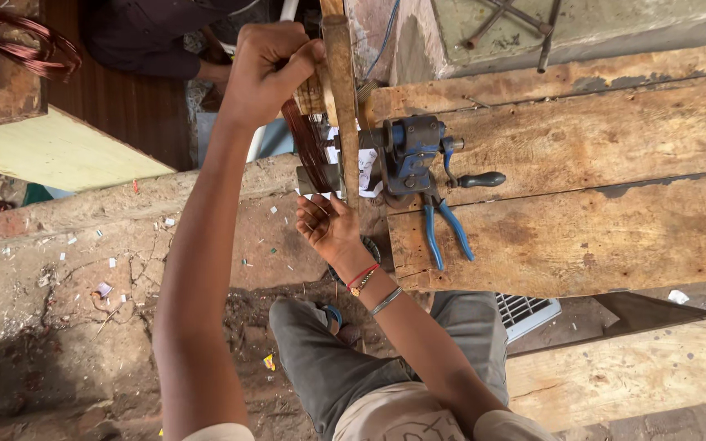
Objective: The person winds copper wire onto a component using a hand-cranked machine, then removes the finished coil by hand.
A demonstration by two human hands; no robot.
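1. Up top, two hands work at one blue hand-cranked winder (413, 151) bolted at the left end of a rough plank desk (614, 163).
2. One left hand (270, 69) is shut in a fist at the upper end of a wooden bar (341, 106) that stands across the winder's front; what exactly the fingers grip is hidden inside the fist.
3. One right hand (326, 226) lies palm up and loosely open just below the bar's lower end, fingers half curled, near a small dark block (317, 180); I cannot tell whether it touches either.
4. One band of reddish copper wire (307, 147) curves between the two hands, left of the bar; where it ends is hard to make out.
5. One pair of pliers with two blue handles (444, 231) lies on the desk just under the winder.
6. One black crank handle (480, 179) sticks out on the winder's right side.
7. Three bracelets sit on the right wrist (365, 280): one red, one beaded, one thin and metal.
8. One loose coil of copper wire (30, 41) rests at the top left, cut off by the frame edge.
9. One other person in dark clothes (153, 33) shows at the top, mostly out of view.
10. One white grille (525, 312) peeks from under the desk, partly covered.
11. Small paper scraps dot the dirt floor (67, 269); too many and too small to count.
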